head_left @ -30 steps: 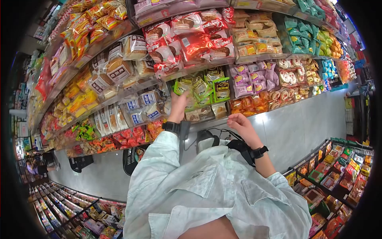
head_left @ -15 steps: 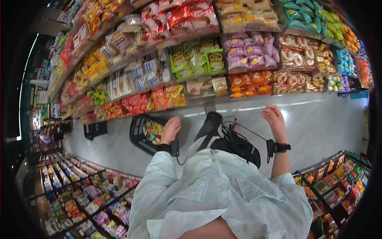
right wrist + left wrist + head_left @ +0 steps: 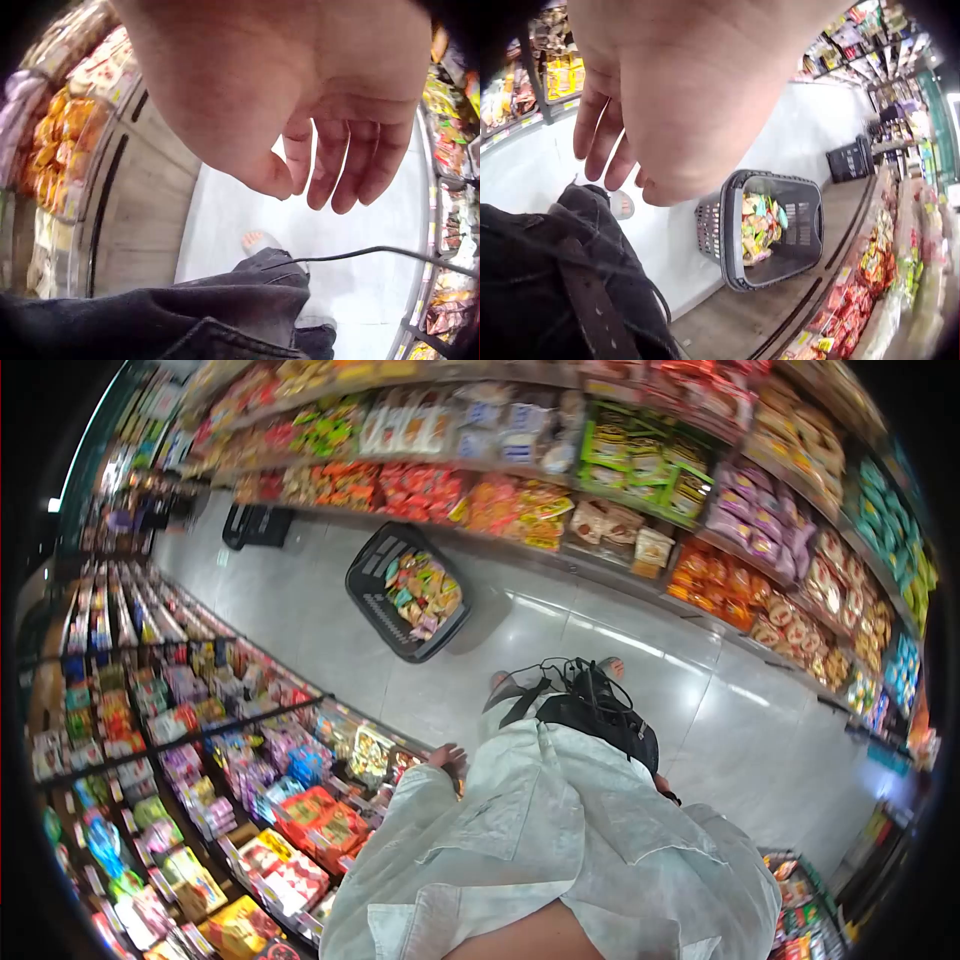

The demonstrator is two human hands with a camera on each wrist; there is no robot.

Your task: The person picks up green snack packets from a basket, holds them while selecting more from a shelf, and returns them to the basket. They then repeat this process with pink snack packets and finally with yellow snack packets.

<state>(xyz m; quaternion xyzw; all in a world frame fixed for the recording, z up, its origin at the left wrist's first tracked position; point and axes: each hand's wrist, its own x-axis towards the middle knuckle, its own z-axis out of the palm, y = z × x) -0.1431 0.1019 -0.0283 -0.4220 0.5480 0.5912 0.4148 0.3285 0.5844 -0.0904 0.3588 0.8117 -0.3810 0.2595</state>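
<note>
The left hand (image 3: pixel 450 760) hangs beside the body in the head view, near the lower-left display. In the left wrist view the same hand (image 3: pixel 667 97) holds nothing, its fingers loosely bent. Mostly hidden by the sleeve in the head view, the right hand (image 3: pixel 664 786) is beside the black bag (image 3: pixel 600 725). Loose, slightly bent fingers of the empty right hand (image 3: pixel 300 105) show in the right wrist view. A dark basket (image 3: pixel 375 605) with colourful packets (image 3: pixel 425 595) in it stands on the floor, apart from both hands.
Shelves of packaged snacks (image 3: pixel 520 508) curve across the top and right. Sloped displays of packets (image 3: pixel 320 825) fill the lower left, and another display (image 3: pixel 800 900) stands at lower right. A second black basket (image 3: pixel 258 526) sits farther off on the grey floor (image 3: pixel 530 630). Cables hang by the bag.
The left hand has left the green packets and dropped to the side, empty. The right hand has lowered too. The view has turned, with the basket now fully visible.
</note>
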